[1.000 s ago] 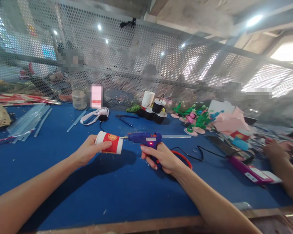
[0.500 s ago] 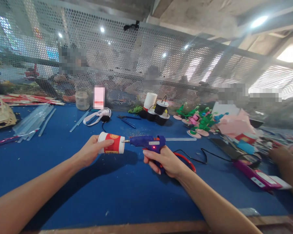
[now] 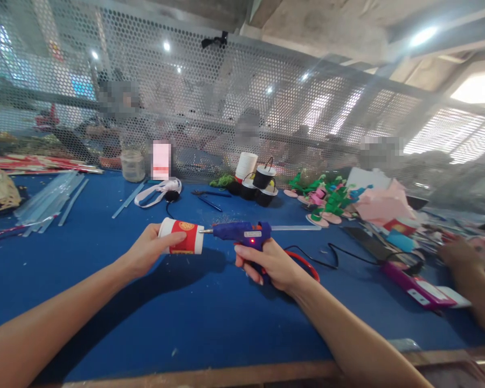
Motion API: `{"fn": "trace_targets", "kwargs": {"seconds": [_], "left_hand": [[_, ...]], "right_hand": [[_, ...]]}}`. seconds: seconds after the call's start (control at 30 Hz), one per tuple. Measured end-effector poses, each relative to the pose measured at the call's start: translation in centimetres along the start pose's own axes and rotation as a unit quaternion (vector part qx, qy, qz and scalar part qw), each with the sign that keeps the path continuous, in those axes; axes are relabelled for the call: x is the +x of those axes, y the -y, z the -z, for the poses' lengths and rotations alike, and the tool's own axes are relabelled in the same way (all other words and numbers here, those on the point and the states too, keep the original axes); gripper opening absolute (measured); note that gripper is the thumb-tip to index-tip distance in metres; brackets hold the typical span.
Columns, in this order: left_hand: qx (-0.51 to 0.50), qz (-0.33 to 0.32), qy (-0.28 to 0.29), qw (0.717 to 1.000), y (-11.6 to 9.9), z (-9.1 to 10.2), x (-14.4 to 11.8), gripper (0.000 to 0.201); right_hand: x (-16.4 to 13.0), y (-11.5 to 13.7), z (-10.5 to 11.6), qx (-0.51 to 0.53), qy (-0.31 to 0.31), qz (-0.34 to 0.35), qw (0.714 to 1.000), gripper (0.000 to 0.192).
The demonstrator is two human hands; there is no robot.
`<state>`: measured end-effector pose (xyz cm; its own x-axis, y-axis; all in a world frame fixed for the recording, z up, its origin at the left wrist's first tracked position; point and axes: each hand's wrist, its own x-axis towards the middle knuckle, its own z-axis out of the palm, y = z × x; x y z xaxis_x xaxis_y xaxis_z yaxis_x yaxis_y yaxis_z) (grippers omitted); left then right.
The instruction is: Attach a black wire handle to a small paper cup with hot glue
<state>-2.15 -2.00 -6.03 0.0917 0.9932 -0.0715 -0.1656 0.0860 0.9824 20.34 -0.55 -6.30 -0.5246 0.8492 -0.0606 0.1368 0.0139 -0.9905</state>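
Note:
My left hand (image 3: 147, 249) is closed around a red and white paper cup (image 3: 191, 238), held on its side above the blue table (image 3: 178, 323). In my right hand (image 3: 267, 262) is a blue hot glue gun (image 3: 238, 231) with a small red light lit on its body. The metal nozzle (image 3: 206, 231) points left and meets the near side of the cup by its right end; whether it touches I cannot tell. A clear glue stick (image 3: 295, 228) juts from the gun's back.
Glue sticks (image 3: 50, 199) lie to the left. Pliers (image 3: 210, 199), stacked cups (image 3: 246, 166), black-wrapped cups (image 3: 264, 183) and green craft plants (image 3: 333, 202) line the back before a perforated screen. On the right, a purple power strip (image 3: 416, 288) lies near another person's hand (image 3: 461, 253).
The whole view has shifted slightly. My hands, the cup and the glue gun keep nearly the same pose, and the other person's hand at the right has moved a little.

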Motion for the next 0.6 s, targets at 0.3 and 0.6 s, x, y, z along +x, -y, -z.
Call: {"fn": "trace_targets", "kwargs": {"seconds": [0.3, 0.6], "left_hand": [[0.003, -0.022, 0.005, 1.000, 0.04, -0.13, -0.19, 0.010], [-0.005, -0.014, 0.000, 1.000, 0.11, 0.04, 0.07, 0.009]], "right_hand": [[0.22, 0.22, -0.24, 0.036, -0.034, -0.009, 0.999, 0.030], [-0.17, 0.19, -0.29, -0.004, -0.020, 0.010, 1.000, 0.030]]}}
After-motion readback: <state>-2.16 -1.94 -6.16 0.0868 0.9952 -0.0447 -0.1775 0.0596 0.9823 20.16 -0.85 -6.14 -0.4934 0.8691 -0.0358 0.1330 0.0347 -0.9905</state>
